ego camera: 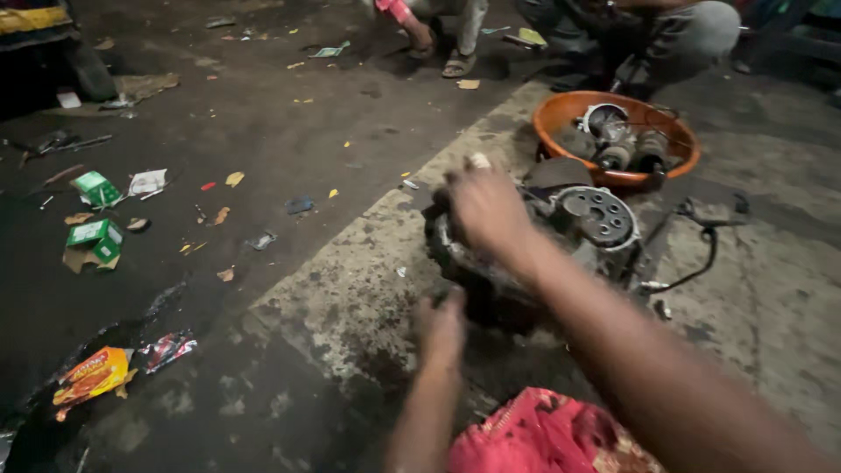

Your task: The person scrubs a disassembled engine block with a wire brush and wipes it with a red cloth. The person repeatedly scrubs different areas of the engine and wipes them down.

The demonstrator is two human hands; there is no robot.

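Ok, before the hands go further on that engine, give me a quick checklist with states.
1. Right hand on the engine: ok, it rests on the top.
2. Left hand on the engine: ok, it reaches the near lower side, though blur hides the fingers.
3. Engine steady on the concrete slab: cannot tell, its base is dark and hidden.
4. Black cable clear of the hands: ok, it lies off to the far side.
5. Orange basin of parts within reach: ok, just behind the engine.
6. Other people clear: ok, their feet are beyond the basin.
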